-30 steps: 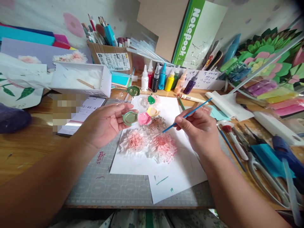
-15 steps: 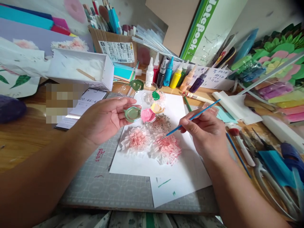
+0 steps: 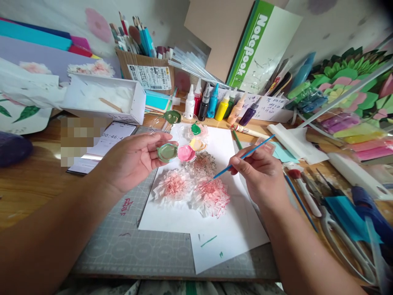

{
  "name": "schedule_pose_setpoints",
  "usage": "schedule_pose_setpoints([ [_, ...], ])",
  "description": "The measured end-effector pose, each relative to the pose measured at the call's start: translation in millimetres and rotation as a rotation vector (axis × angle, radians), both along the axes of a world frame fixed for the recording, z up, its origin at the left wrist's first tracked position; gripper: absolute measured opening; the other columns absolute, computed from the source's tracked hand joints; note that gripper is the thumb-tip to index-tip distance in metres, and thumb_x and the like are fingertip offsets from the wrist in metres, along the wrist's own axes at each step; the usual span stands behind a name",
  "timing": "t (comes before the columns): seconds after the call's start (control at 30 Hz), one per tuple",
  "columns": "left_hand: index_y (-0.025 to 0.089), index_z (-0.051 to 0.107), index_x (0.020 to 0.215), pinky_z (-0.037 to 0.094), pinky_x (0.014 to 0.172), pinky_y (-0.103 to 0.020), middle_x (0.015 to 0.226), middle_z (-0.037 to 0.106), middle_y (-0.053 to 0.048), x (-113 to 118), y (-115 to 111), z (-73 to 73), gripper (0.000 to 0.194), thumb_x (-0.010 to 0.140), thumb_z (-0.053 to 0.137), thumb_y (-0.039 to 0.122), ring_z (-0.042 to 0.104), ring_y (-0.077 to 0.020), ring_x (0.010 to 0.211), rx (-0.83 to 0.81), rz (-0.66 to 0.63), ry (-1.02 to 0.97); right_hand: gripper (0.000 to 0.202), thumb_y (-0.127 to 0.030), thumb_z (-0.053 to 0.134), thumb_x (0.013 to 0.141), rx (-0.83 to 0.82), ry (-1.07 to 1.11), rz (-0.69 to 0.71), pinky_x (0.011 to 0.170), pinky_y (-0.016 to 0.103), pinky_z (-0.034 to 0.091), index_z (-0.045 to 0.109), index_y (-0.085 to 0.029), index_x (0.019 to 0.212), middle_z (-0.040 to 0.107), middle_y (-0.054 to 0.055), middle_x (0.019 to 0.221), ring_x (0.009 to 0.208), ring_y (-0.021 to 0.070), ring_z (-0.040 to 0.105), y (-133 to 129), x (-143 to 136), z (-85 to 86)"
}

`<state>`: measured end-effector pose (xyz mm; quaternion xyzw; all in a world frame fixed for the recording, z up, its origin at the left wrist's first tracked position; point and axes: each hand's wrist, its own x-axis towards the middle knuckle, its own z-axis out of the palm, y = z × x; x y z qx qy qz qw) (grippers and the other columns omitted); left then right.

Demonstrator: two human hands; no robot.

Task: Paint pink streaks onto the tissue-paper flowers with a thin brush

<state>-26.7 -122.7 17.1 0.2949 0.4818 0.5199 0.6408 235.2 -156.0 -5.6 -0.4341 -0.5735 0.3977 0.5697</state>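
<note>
My left hand [image 3: 139,157] grips the edge of a clear paint palette [image 3: 186,153] whose wells hold green, pink and cream paint. In my right hand [image 3: 256,168], pinched between thumb and fingers, is a thin blue paintbrush [image 3: 242,157]. Its tip is at the upper edge of a ruffled pink-and-white paper flower [image 3: 211,197]; whether it touches I cannot tell. Beside that lies a second pink-and-white flower [image 3: 173,186]. Behind them a flower with dark-speckled petals [image 3: 201,164] is partly covered by the palette. All three rest on white paper [image 3: 236,235].
A grey cutting mat [image 3: 123,254] lies under the paper. Paint bottles [image 3: 221,107] line the back. A phone [image 3: 107,143] and white box [image 3: 135,98] are at left. Scissors [image 3: 346,254], a glue gun [image 3: 365,211] and a red-tipped brush [image 3: 307,192] lie at right.
The whole view has shifted slightly. Both hands keep their grips, and the brush tip stays near the top of the right-hand flower.
</note>
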Motion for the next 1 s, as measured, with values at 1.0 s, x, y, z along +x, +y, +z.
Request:
schedule_pose_setpoints([
  [1.0,0.012,0.078,0.080,0.053,0.056,-0.025,0.077,0.076,-0.007,0.5,-1.2,3.8,0.013,0.073,0.074,0.022,0.068,-0.0161,0.068,-0.005,0.003,-0.012,0.016,-0.026,0.084,0.076,-0.050,0.092,0.019,0.050,0.021,0.052,0.070,-0.020,0.071,0.068,-0.004,0.061,0.052,0.0100,0.063,2.5,-0.6,0.2],
])
